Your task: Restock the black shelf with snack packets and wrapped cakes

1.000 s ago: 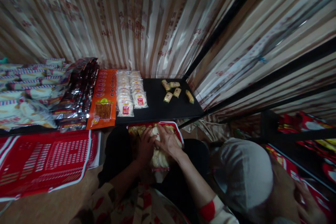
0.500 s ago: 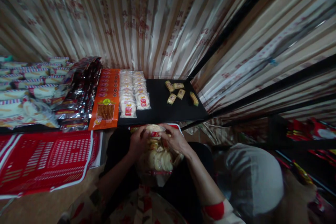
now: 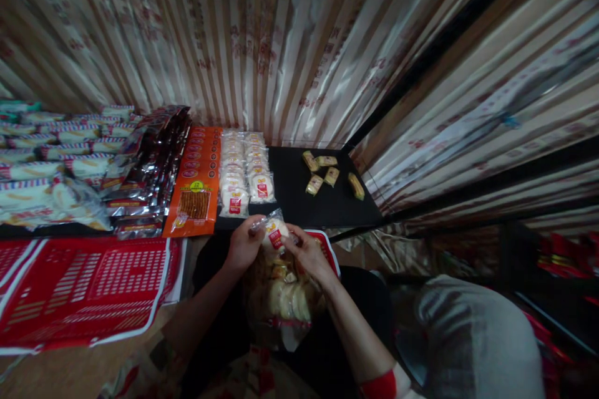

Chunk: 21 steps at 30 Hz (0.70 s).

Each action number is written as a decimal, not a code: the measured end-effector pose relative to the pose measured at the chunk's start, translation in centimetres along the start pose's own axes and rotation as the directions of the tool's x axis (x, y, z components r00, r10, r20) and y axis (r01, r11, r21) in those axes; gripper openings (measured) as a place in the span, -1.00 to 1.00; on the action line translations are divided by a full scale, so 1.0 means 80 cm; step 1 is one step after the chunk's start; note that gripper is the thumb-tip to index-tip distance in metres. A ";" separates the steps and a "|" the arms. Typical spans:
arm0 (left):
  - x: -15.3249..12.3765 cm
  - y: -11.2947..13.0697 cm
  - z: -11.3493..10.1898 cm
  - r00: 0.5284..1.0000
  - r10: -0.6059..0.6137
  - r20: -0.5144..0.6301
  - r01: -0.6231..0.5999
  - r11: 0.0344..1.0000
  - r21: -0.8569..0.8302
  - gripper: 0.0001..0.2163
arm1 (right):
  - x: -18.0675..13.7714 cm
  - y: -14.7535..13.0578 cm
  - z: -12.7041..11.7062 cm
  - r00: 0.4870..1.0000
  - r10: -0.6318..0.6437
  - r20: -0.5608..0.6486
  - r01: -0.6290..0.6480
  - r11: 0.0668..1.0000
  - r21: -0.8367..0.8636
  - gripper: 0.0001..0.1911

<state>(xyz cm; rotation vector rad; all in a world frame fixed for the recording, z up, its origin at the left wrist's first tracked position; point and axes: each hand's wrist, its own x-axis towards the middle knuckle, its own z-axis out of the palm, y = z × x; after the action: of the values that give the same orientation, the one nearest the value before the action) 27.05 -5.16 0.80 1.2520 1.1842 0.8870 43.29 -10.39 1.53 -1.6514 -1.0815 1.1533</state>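
Between my two hands is a clear packet of round white crackers (image 3: 275,234) with a red label facing up. My left hand (image 3: 246,244) pinches the packet's left edge, and my right hand (image 3: 306,252) grips its right side with the thumb near the label. Below the packet, a large clear bag (image 3: 285,302) on my lap holds more pale round crackers and some golden-wrapped pieces. Just beyond my hands, two rows of similar white cracker packets (image 3: 234,201) lie on the black shelf (image 3: 299,212).
Several small golden packets (image 3: 331,176) lie on the shelf's right part. An orange snack bag (image 3: 193,199), dark shiny packets (image 3: 140,199) and white packets (image 3: 84,165) fill the left. Red baskets (image 3: 107,287) stand below. A person's grey-clad knee (image 3: 477,336) is at right.
The cracker packet has come up out of the large bag's opening, and its label now shows between my hands. The view has shifted slightly, moving the shelf rightward.
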 end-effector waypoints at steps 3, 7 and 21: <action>0.013 0.006 0.000 0.996 0.089 0.033 -0.092 0.986 0.139 -0.76 | 0.014 -0.001 0.001 0.998 -0.056 -0.015 0.056 0.998 -0.039 -0.59; 0.028 0.021 0.003 0.989 0.148 -0.016 -0.138 0.953 0.268 -0.71 | 0.043 0.002 0.007 0.998 -0.038 -0.048 0.043 0.993 0.107 -0.57; 0.011 -0.026 0.037 0.907 0.416 0.072 -0.360 0.674 0.645 -0.65 | 0.121 0.012 0.021 0.967 -0.122 -0.224 0.038 0.938 -0.344 -0.62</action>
<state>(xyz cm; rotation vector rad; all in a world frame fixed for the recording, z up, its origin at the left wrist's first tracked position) 29.86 -5.31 -1.63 2.1218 1.3718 0.8603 43.89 -1.24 -2.19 -1.9327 -1.2229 0.7145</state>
